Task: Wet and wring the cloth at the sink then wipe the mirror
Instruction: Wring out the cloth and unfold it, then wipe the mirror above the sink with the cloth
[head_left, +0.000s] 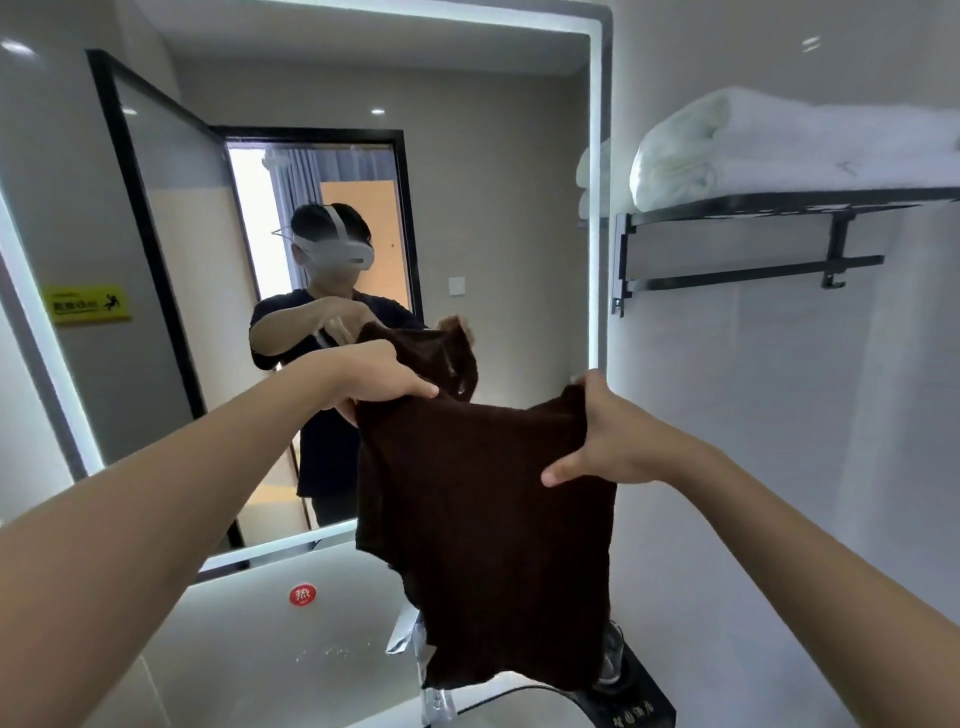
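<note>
Both forearms reach toward the mirror (467, 156). Left hand (379, 379) and right hand (608, 441) each pinch a top corner of the brown cloth (488, 519), which hangs spread between them.

Both forearms are bare from the near edge of the view to the wrists; no sleeve, watch, band or glove shows on either. The left hand (382, 376) and the right hand (610, 441) are bare, with no rings visible. Fingernails are short where they can be seen.

The mirror (311, 260) reflects the person from the thighs up. The top is dark, navy or black, with short sleeves ending above the elbow. Lower clothing is dark; its type cannot be told. Hair is dark and short. A white headset (335, 249) covers the eyes, held by a white strap running over the crown of the head.
</note>
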